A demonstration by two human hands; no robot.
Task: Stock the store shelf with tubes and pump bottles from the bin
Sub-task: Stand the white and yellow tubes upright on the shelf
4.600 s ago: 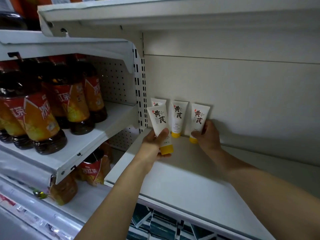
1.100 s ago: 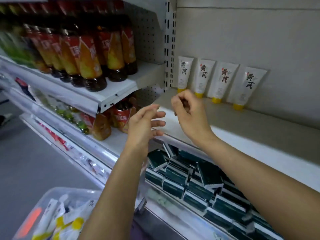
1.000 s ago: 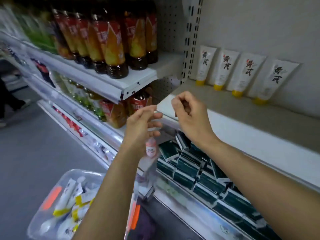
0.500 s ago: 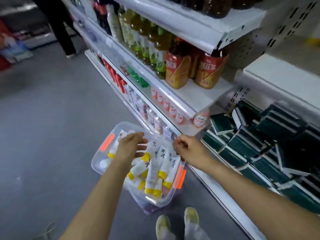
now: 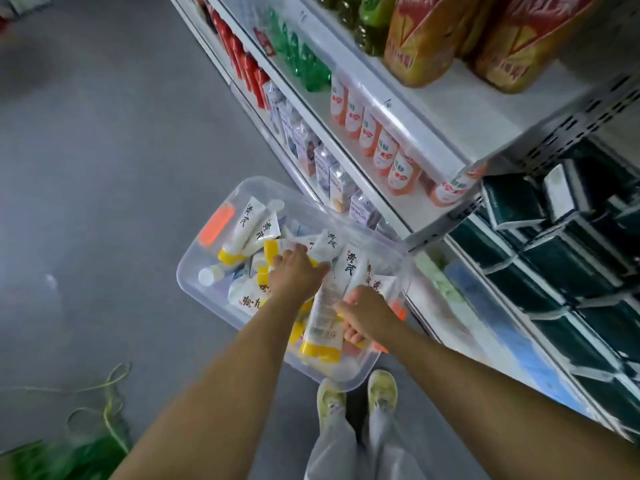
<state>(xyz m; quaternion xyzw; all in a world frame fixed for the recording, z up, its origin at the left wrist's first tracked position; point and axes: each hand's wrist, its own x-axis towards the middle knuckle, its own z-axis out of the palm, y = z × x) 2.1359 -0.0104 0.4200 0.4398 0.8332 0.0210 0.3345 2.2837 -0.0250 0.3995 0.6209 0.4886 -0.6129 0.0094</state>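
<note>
Grey floor [image 5: 104,168] fills most of what we see, with the shelving [image 5: 433,140] running along our right, its lower tiers packed with small orange-capped drink bottles [image 5: 379,150] and dark green boxes [image 5: 561,258]. The shelf we are meant to fill is out of view from here, so we cannot say how many tubes stand on it. At our feet sits the clear plastic bin [image 5: 194,271], and it is far from emptied: many white tubes with yellow caps [image 5: 242,230] lie heaped in it, along with what look like a few bottles, too jumbled to count. We judge most of the stocking is yet to do. Our left hand [image 5: 294,271] reaches into the heap, fingers curled down among the tubes; whether it grips one we cannot tell. Our right hand [image 5: 363,313] has its fingers wrapped round one long tube [image 5: 323,313], cap towards us, at the bin's near end.
</note>
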